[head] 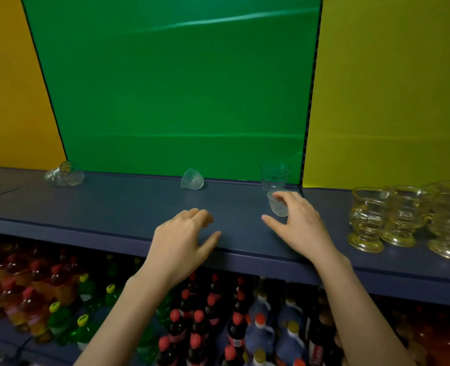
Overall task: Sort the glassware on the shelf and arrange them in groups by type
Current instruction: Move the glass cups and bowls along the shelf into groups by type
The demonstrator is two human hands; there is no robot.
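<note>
On the dark blue shelf [113,207], my right hand [299,223] reaches a small clear glass [276,206] lying on its side; my fingers touch its top but the thumb stays apart. Just behind it an upright clear tumbler [274,175] stands against the green panel. Another small glass [192,179] lies tipped at the back centre. A footed glass [65,174] lies on its side at the back left. Several footed ribbed glasses [403,217] stand grouped at the right. My left hand [184,239] hovers over the shelf's front, fingers spread, holding nothing.
Green [176,88], orange [10,88] and yellow [393,88] panels back the shelf. Below the shelf edge stand several crowded drink bottles [200,323] with red, yellow and gold caps.
</note>
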